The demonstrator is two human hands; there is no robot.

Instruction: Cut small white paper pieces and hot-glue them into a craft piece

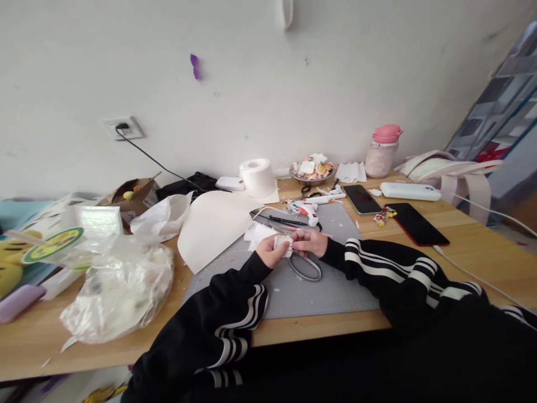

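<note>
Over the grey cutting mat (327,294), my left hand (269,252) is closed on a small white piece (282,244) with a bumpy edge; its exact kind is too small to make out. My right hand (311,242) meets it from the other side, fingertips pinched at the piece's right edge. Just below my right hand lies a grey loop-shaped handle (306,268), partly hidden under the hands. White paper scraps (258,235) are behind my left hand. A white and orange glue gun (308,211) and dark pen-like tools (287,220) lie beyond the hands.
A large white paper sheet (216,224) curls beside a paper roll (255,176). Plastic bags (121,285) crowd the left. Two phones (361,199), a white power bank (410,191) and a pink-lidded bottle (381,154) stand right. A bowl (311,180) of scraps sits at the back.
</note>
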